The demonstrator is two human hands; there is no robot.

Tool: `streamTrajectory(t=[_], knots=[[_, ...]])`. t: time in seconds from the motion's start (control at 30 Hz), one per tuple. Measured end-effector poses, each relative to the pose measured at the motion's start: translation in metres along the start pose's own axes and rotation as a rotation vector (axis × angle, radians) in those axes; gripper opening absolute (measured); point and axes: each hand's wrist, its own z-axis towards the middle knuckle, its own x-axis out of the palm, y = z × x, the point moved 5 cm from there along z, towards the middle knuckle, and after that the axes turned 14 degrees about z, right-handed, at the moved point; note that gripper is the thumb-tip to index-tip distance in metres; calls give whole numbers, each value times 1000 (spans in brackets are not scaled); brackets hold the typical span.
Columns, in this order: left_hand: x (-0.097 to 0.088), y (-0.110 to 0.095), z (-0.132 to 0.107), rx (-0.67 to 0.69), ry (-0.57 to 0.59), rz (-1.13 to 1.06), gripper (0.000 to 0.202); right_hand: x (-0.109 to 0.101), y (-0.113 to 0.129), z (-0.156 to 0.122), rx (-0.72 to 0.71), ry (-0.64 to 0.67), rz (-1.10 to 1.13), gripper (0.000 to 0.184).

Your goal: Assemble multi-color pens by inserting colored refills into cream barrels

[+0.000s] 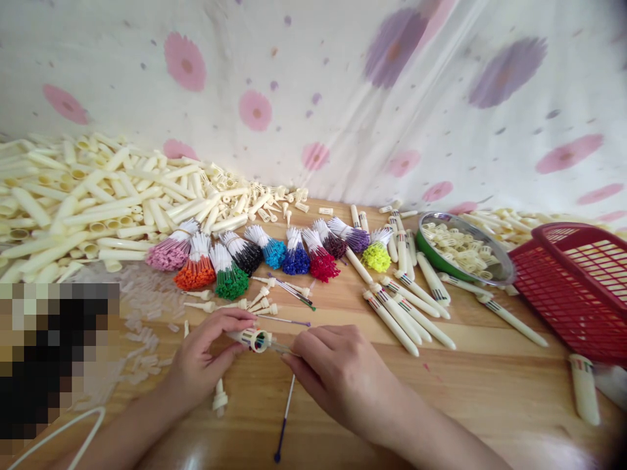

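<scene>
My left hand [203,352] is closed around a cream multicolour pen barrel [251,338], its open end turned towards the right. Coloured pieces show inside that opening. Pinched in my right hand [337,369] is a small translucent plastic piece [280,348], its tip at the barrel's mouth; whether it is inside I cannot tell. Below the hands lies a single purple-tipped pen refill [283,424]. Cream nozzle-like parts [262,297] and a few loose refills [294,290] are just beyond my fingers. Another nozzle-like part [220,398] lies under my left wrist.
Bundles of coloured refills [294,251] form a row across the table. Cream barrels [98,196] are heaped at the left, near scattered translucent pieces [140,326]. Several pens [392,320], a green-sided bowl [435,258] and a red basket [563,287] occupy the right.
</scene>
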Motion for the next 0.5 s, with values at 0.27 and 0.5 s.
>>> streamTrajectory(t=[0.27, 0.5], knots=[[-1, -6, 2, 34, -23, 108, 22, 1, -4, -2, 179, -64, 175, 19], [-1, -11, 1, 107, -36, 160, 27, 8, -2, -3, 196, -105, 170, 19]])
